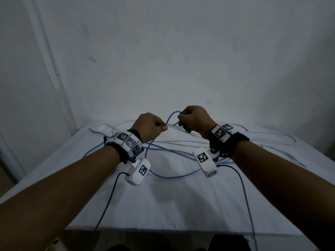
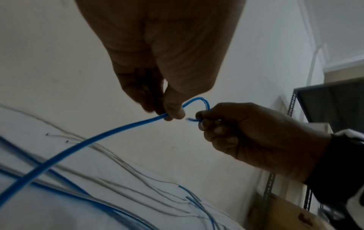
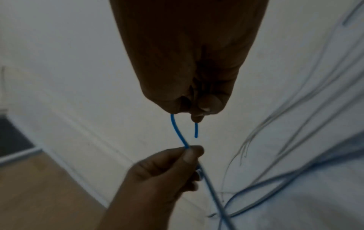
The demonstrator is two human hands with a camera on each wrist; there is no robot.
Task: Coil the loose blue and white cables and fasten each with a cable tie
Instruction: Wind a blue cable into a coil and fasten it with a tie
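Note:
Both hands are raised above the white table [image 1: 163, 205]. My left hand [image 1: 154, 126] pinches the blue cable [image 1: 170, 117] between thumb and forefinger. My right hand [image 1: 190, 118] grips the same cable a short way along, near its end. Between the hands the cable bends in a small arch [image 2: 199, 101], and a short free tip [image 3: 196, 130] sticks out of the right fist. From the left hand [image 3: 177, 165] the blue cable [image 2: 78, 146] drops to the table, where it lies in loose loops [image 1: 174, 175]. White cables [image 1: 272, 135] sprawl across the back of the table.
Blue and white cables [image 2: 118, 194] cross each other on the table. A white wall [image 1: 181, 60] stands right behind it. Black cords [image 1: 243, 192] run from the wrist cameras over the front edge. A metal shelf [image 2: 334, 101] and a cardboard box [image 2: 285, 213] are at the right.

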